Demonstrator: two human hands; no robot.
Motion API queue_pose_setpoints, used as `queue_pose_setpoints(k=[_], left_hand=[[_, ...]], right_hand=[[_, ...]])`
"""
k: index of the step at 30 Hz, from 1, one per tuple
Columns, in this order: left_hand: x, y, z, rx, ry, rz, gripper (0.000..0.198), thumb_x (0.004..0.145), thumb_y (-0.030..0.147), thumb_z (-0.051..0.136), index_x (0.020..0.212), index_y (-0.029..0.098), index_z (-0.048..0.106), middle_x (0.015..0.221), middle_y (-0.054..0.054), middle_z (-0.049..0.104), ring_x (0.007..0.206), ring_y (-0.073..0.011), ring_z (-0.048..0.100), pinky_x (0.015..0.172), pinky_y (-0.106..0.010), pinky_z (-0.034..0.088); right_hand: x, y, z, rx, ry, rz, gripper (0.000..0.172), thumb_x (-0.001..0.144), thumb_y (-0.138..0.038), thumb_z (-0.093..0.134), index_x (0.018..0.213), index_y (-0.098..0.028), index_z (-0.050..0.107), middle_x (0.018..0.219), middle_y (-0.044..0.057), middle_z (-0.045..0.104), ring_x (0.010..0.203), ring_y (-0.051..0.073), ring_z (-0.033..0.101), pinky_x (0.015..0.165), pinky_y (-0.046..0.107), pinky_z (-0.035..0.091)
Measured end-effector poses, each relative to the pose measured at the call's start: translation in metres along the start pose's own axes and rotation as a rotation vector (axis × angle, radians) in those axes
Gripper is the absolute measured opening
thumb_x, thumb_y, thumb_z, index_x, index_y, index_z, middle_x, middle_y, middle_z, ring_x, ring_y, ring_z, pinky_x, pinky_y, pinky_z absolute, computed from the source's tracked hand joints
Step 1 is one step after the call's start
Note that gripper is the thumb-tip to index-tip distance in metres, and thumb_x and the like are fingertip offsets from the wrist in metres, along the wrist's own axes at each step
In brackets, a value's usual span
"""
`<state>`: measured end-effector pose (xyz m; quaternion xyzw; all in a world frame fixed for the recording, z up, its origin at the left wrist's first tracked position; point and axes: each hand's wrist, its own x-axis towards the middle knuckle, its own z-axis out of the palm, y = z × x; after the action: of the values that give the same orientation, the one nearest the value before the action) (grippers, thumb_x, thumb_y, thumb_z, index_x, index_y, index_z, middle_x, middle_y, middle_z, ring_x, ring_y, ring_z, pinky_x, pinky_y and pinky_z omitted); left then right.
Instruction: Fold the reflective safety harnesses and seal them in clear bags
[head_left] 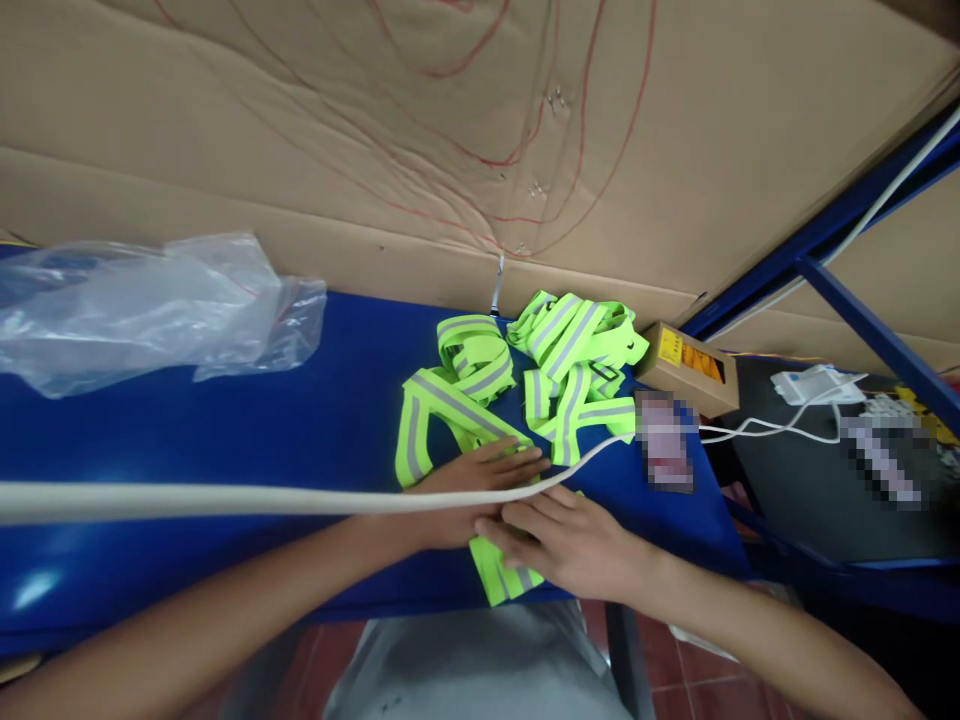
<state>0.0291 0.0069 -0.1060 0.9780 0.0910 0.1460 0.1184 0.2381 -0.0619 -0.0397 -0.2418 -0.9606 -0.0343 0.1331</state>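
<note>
Hands (517, 520) flat, pressing ribbed neon strap (450, 410)

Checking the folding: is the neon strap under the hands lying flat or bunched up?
Flat: the left hand and right hand press the neon strap palm-down onto the blue table.

Blue table (225, 430), cardboard wall (375, 120)

Two hands (480, 485) (574, 548), one plastic bag (142, 305), one cardboard box (694, 368)
</note>
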Motion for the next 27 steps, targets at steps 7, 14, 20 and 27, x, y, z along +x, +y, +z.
queue_pose_setpoints(k=[7, 14, 20, 27], left_hand=[[0.002, -0.001, -0.007, 0.024, -0.03, -0.003, 0.054, 0.104, 0.029, 0.045, 0.155, 0.014, 0.039, 0.163, -0.011, 0.039, 0.155, -0.0254, 0.031, 0.131, -0.047, 0.019], [-0.003, -0.003, -0.011, 0.033, 0.02, -0.036, 0.055, 0.1, 0.024, 0.052, 0.154, 0.018, 0.041, 0.163, -0.011, 0.041, 0.154, -0.0266, 0.032, 0.13, -0.052, 0.019], [-0.008, 0.001, -0.022, 0.071, 0.012, -0.066, 0.053, 0.101, 0.027, 0.05, 0.153, 0.021, 0.044, 0.162, -0.012, 0.041, 0.147, -0.0284, 0.043, 0.124, -0.048, 0.03], [-0.024, 0.004, -0.029, 0.099, 0.031, -0.227, 0.054, 0.104, 0.041, 0.047, 0.154, 0.022, 0.042, 0.153, -0.011, 0.054, 0.142, -0.0274, 0.049, 0.125, -0.05, 0.026]], right_hand=[[-0.032, -0.011, 0.011, 0.105, -0.012, 0.081, 0.055, 0.103, -0.05, 0.052, 0.145, -0.013, 0.055, 0.133, 0.013, 0.068, 0.124, 0.024, 0.059, 0.114, 0.043, 0.036], [-0.035, -0.013, 0.023, 0.107, -0.07, 0.19, 0.085, 0.093, -0.075, 0.05, 0.149, -0.011, 0.05, 0.14, 0.016, 0.063, 0.129, 0.03, 0.054, 0.116, 0.045, 0.03], [-0.035, -0.016, 0.026, 0.035, -0.073, 0.131, 0.072, 0.1, -0.063, 0.05, 0.148, -0.008, 0.05, 0.133, 0.016, 0.066, 0.125, 0.026, 0.056, 0.112, 0.04, 0.035], [-0.052, -0.03, 0.009, 0.156, -0.128, 0.101, 0.053, 0.102, -0.06, 0.049, 0.136, -0.021, 0.059, 0.136, 0.009, 0.065, 0.126, 0.023, 0.056, 0.11, 0.04, 0.036]])
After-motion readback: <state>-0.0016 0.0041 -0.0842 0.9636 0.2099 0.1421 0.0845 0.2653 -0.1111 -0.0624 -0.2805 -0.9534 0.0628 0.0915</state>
